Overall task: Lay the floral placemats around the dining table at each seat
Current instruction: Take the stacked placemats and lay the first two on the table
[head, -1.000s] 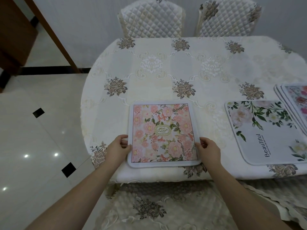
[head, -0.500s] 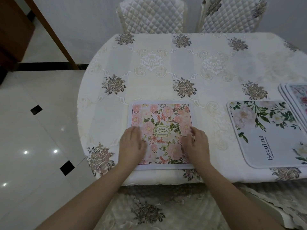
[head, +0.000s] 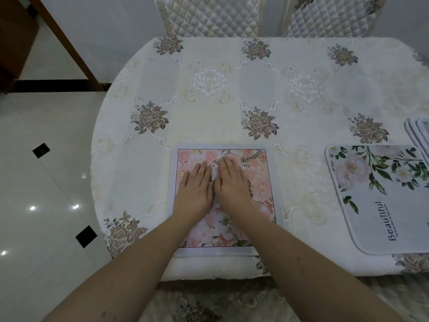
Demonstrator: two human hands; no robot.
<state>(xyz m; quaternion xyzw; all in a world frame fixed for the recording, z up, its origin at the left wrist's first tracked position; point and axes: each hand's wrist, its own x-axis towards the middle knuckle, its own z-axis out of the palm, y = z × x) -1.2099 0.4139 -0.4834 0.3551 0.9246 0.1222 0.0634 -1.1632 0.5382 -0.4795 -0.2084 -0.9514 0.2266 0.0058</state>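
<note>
A pink floral placemat (head: 260, 173) with a white border lies flat near the front edge of the dining table (head: 232, 94). My left hand (head: 195, 191) and my right hand (head: 232, 182) rest palm-down on its middle, side by side and almost touching, fingers stretched flat and holding nothing. To the right lies a white placemat (head: 385, 201) with green leaves and the word "Beautiful". A stack of further placemats (head: 417, 133) shows at the right edge, mostly cut off.
The table has a cream tablecloth with brown embroidered roses. Two quilted chairs (head: 209, 17) (head: 332, 17) stand at the far side. A chair seat (head: 209, 303) with the same cloth is below the front edge. Glossy tiled floor (head: 46, 182) lies to the left.
My hands have left the placemat's side edges and slid inward and forward over its surface, meeting at the middle. The placemat stays flat in place.
</note>
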